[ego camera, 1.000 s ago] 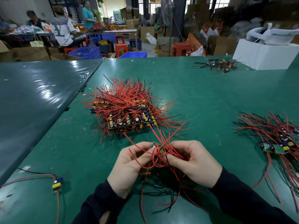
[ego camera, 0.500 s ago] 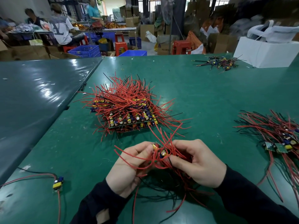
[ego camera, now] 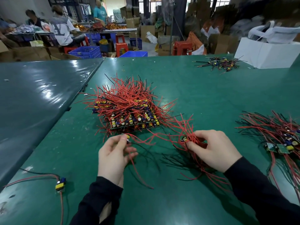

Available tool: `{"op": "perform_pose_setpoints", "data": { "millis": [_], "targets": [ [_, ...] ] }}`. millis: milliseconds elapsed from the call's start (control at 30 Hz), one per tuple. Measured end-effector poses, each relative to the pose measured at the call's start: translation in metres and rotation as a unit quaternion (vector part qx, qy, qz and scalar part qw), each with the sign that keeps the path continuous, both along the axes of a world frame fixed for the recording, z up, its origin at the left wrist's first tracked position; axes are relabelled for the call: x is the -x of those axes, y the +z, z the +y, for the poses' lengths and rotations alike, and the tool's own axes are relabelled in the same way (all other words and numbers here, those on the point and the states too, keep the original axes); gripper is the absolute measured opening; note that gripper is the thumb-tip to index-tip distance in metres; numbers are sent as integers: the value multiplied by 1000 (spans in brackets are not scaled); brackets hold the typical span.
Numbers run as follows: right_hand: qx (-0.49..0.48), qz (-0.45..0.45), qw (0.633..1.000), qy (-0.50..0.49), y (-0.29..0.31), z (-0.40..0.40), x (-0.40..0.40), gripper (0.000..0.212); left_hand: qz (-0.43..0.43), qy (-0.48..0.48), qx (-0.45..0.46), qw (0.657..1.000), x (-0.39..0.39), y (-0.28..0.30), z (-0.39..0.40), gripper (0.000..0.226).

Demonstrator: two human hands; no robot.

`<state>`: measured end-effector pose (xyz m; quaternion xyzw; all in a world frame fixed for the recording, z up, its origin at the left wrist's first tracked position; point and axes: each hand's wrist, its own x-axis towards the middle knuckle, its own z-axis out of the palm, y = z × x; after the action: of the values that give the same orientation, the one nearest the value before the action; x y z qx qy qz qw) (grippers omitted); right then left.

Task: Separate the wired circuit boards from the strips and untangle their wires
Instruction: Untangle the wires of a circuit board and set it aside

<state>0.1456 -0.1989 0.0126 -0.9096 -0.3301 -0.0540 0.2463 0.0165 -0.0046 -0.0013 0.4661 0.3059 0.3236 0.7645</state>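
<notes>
Since the earlier frames the two hands have drawn apart: they were together over one tangled bundle, and now a single board has come away to the left. The left hand (ego camera: pixel 113 158) pinches this small wired circuit board (ego camera: pixel 127 137) between thumb and forefinger, the other fingers loosely spread below; its red and black wires trail down and right across the green desk (ego camera: pixel 203 88). The right hand (ego camera: pixel 214 148) grips the remaining bundle of boards and wires (ego camera: pixel 186 138), fingers curled round it, red wires fanning up and black ones lying underneath toward the sleeve.

Far left, a lone board with a yellow part (ego camera: pixel 60 184) lies on the desk near its edge, well apart from the hands. Behind the hands sits the big pile of board strips (ego camera: pixel 129 109) bristling with red wires; some of its strands reach toward the bundle in the right hand. At the right edge lies a heap of separated boards (ego camera: pixel 279 137). At the far right stands a small wire pile (ego camera: pixel 219 62) beside a white box (ego camera: pixel 266 54). No writing on the boards can be read.
</notes>
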Motion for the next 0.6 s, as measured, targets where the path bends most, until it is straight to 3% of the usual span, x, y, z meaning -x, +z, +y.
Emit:
{"op": "perform_pose_setpoints", "data": {
  "millis": [100, 167, 233, 300, 367, 400, 433, 500, 600],
  "targets": [
    [-41, 12, 999, -33, 1, -3, -5, 29, -45, 94, -38, 994, 3, 3, 6, 17],
    [-74, 44, 995, -45, 2, -4, -8, 43, -86, 115, -50, 988, 5, 5, 8, 17],
    [-130, 39, 987, -84, 3, -5, -11, 48, -135, 69, -37, 988, 6, 9, 4, 13],
    [-184, -31, 973, -135, 8, -4, -9, 40, -147, -3, -31, 989, 7, 12, -2, 8],
    [-254, -101, 956, -105, 12, 0, 0, 22, -105, -54, -87, 989, 8, 12, -8, 7],
    [-295, -90, 949, -60, 13, 3, 6, 13, -80, -78, -128, 986, 8, 11, -11, 10],
    [-335, -34, 942, -9, 14, 7, 13, 9, -62, -105, -163, 979, 8, 10, -15, 14],
    [-389, 170, 902, 84, 15, 18, 31, 18, -43, -158, -205, 965, 9, 7, -22, 22],
    [-328, 407, 839, 151, 9, 29, 47, 37, -19, -217, -256, 942, 9, 4, -28, 23]
  ]
}}
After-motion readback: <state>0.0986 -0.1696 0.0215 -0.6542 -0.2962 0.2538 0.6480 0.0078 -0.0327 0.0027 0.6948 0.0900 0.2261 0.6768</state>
